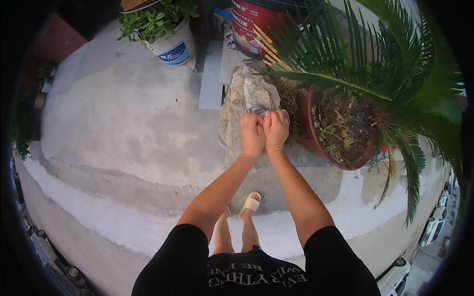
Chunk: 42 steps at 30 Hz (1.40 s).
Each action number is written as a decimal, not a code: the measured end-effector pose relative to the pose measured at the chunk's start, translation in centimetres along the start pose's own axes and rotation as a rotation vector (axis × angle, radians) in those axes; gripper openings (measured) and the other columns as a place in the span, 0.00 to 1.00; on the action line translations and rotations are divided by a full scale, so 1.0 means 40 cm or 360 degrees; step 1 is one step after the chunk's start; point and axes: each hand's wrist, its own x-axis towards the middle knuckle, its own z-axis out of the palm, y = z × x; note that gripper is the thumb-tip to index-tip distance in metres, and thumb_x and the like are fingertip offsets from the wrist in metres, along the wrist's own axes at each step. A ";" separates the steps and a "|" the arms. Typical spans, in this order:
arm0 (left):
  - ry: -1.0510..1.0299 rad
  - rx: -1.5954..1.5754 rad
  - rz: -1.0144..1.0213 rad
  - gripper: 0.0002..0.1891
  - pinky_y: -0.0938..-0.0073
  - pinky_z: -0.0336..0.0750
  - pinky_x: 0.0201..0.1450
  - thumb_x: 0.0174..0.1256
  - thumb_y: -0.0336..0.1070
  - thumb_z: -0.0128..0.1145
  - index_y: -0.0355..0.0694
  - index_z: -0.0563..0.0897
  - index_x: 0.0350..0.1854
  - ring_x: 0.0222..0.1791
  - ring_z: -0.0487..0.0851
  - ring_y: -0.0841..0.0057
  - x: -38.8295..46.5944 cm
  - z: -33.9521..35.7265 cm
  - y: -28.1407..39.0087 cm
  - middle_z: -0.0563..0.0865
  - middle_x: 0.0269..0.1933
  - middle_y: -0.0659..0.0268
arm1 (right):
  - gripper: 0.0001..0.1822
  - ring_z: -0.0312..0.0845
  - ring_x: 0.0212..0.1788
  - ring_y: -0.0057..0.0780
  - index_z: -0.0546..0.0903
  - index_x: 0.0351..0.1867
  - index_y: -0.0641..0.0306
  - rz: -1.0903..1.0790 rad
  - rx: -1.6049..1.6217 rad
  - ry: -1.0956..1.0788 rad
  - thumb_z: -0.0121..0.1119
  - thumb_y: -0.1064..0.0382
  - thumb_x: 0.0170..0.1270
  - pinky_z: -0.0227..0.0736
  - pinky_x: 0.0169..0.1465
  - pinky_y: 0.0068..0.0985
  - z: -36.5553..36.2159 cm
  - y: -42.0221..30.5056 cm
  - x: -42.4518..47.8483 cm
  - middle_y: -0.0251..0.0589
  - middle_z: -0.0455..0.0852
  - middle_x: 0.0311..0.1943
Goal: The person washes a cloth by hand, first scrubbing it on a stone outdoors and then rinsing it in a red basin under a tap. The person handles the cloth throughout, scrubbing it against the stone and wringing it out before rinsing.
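Note:
My left hand (253, 135) and my right hand (276, 131) are pressed side by side, fingers curled inward, above a large rough rock (239, 92). A small grey, crumpled, cloth-like piece (259, 110) shows at the fingertips of both hands, pinched between them. Most of it is hidden by the fingers, so its exact kind is unclear. Pale tan and jagged, the rock stands right beneath and beyond the hands. Dry brown plant matter (290, 100) lies along its right side.
To the right, a cycad (355, 77) spreads long fronds from a reddish-brown pot (314, 137). A red paint bucket (250, 26) stands behind the rock. A white bucket (174, 48) holds a succulent at the upper left. A concrete step edge (122, 174) crosses near my sandals (251, 202).

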 end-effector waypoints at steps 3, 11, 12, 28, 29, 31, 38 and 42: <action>0.0033 0.0249 0.0268 0.04 0.61 0.65 0.42 0.57 0.32 0.56 0.40 0.76 0.26 0.38 0.73 0.60 -0.004 0.044 -0.085 0.77 0.34 0.61 | 0.10 0.74 0.40 0.44 0.78 0.31 0.61 -0.0246 -0.0210 0.0115 0.54 0.58 0.62 0.69 0.46 0.39 0.065 0.048 0.006 0.43 0.78 0.35; 0.0007 0.0381 0.0338 0.06 0.63 0.64 0.43 0.55 0.27 0.52 0.41 0.78 0.34 0.38 0.74 0.62 0.016 0.050 -0.147 0.79 0.34 0.61 | 0.09 0.74 0.38 0.44 0.77 0.28 0.62 -0.0319 -0.0121 0.0088 0.54 0.59 0.62 0.69 0.45 0.38 0.048 0.045 0.049 0.43 0.77 0.32; 0.0058 0.0097 0.0356 0.07 0.63 0.64 0.42 0.53 0.25 0.51 0.41 0.78 0.33 0.36 0.74 0.62 0.002 0.028 -0.116 0.79 0.32 0.61 | 0.09 0.74 0.38 0.44 0.77 0.28 0.62 -0.0441 -0.0078 0.0191 0.54 0.60 0.62 0.69 0.44 0.38 0.019 0.036 0.005 0.43 0.77 0.32; -0.0117 0.0157 0.0362 0.05 0.62 0.67 0.42 0.59 0.31 0.54 0.40 0.80 0.36 0.36 0.75 0.60 -0.043 0.033 -0.138 0.81 0.33 0.61 | 0.07 0.77 0.37 0.42 0.79 0.25 0.60 -0.0560 0.0048 0.0130 0.60 0.60 0.54 0.70 0.43 0.38 -0.014 0.030 -0.031 0.41 0.81 0.30; 0.0024 0.0197 0.0503 0.05 0.62 0.66 0.42 0.59 0.32 0.54 0.40 0.79 0.36 0.36 0.75 0.60 -0.023 0.036 -0.134 0.80 0.34 0.61 | 0.10 0.75 0.29 0.41 0.75 0.19 0.60 -0.0501 0.0055 0.0086 0.60 0.61 0.55 0.70 0.33 0.36 -0.008 0.032 -0.047 0.39 0.77 0.24; 0.0191 0.0404 0.0520 0.06 0.63 0.66 0.43 0.59 0.35 0.55 0.40 0.78 0.36 0.37 0.75 0.61 0.047 0.052 -0.112 0.79 0.35 0.60 | 0.09 0.76 0.29 0.42 0.75 0.20 0.60 -0.0405 -0.0054 0.0028 0.60 0.62 0.55 0.71 0.33 0.37 0.076 0.071 0.039 0.40 0.78 0.24; 0.0021 0.0228 0.0372 0.10 0.61 0.66 0.44 0.59 0.31 0.55 0.40 0.77 0.42 0.39 0.75 0.59 0.032 0.026 -0.091 0.80 0.37 0.59 | 0.09 0.75 0.29 0.42 0.74 0.20 0.61 -0.0339 -0.0089 0.0081 0.59 0.62 0.54 0.70 0.33 0.38 0.043 0.054 0.018 0.40 0.77 0.24; -0.0291 0.0331 0.0354 0.09 0.61 0.66 0.45 0.57 0.30 0.54 0.39 0.78 0.40 0.39 0.75 0.59 -0.077 0.049 -0.235 0.79 0.36 0.60 | 0.09 0.74 0.26 0.38 0.72 0.17 0.59 -0.0646 0.0101 0.0135 0.61 0.67 0.47 0.70 0.30 0.33 -0.019 0.023 -0.030 0.39 0.74 0.21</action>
